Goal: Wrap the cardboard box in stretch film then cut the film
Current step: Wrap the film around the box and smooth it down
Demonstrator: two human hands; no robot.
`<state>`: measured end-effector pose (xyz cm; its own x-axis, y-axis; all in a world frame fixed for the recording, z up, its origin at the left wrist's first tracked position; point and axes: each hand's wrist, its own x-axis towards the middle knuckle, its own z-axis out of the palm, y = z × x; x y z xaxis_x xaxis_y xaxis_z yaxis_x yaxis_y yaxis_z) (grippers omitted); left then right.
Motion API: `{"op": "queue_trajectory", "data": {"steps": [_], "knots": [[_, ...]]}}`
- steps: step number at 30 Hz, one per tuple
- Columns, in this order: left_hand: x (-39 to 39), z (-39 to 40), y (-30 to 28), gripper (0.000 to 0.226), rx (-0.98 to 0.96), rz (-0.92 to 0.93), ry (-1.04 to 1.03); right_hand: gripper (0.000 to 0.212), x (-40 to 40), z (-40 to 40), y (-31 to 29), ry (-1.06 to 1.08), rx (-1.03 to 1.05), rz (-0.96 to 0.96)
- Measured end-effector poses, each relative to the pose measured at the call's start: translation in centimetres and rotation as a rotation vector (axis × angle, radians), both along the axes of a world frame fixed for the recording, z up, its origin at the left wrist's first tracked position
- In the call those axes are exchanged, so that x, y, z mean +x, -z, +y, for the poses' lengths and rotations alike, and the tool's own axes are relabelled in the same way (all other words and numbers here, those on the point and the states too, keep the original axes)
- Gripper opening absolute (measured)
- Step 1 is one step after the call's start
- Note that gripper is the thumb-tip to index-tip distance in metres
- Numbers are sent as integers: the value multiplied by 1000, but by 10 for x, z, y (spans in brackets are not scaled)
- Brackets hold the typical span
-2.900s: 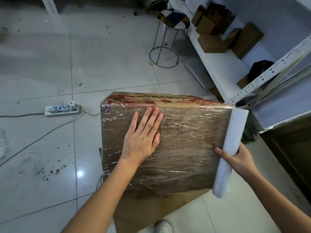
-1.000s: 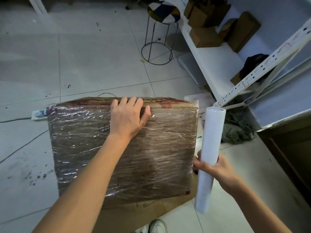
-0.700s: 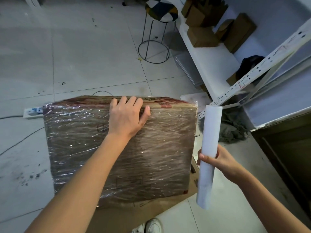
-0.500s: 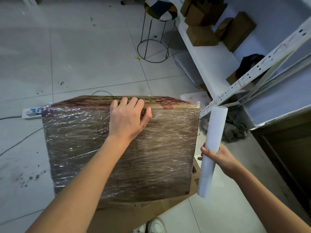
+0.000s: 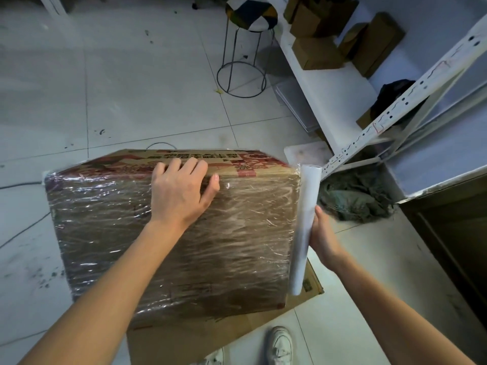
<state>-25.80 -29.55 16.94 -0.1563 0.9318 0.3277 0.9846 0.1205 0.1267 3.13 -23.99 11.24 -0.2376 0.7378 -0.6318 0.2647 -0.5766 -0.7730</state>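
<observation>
A large cardboard box point(image 5: 237, 246) stands on a flat cardboard sheet on the floor, its broad top face covered in shiny stretch film. My left hand point(image 5: 181, 193) lies on the box's far top edge, fingers hooked over that edge. My right hand point(image 5: 322, 234) grips the white stretch film roll point(image 5: 305, 227), which stands nearly upright against the box's right edge. Film runs from the roll onto the box.
A flat cardboard sheet point(image 5: 210, 335) lies under the box. A white metal shelf point(image 5: 342, 83) with small cardboard boxes stands at the right, a crumpled dark cloth point(image 5: 355, 198) at its foot. A wire-legged stool point(image 5: 247, 46) stands behind. My white shoes point(image 5: 280, 346) are at the bottom.
My right hand has brought the roll from a gap beside the box up against its right edge. My left hand has stayed on the far top edge.
</observation>
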Motion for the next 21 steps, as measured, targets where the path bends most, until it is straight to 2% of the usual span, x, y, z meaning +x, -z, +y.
{"op": "queue_trajectory", "data": {"steps": [3,5,8,11,14,21], "knots": [[2,-5,-4,47,-88,33,-25,55,5,-1,10,-51,-65,36],[7,-7,-13,51,-164,24,-71,48,9,-1,13,-83,-97,66],[25,-4,-33,58,-284,27,-192,43,13,-4,16,-129,-64,52],[60,6,-42,61,-225,6,-141,44,13,-8,19,-171,-24,10],[96,23,-29,63,-257,-2,-13,47,13,-8,18,-202,5,17],[98,30,-14,46,-85,29,-12,66,35,3,28,-192,59,43]]}}
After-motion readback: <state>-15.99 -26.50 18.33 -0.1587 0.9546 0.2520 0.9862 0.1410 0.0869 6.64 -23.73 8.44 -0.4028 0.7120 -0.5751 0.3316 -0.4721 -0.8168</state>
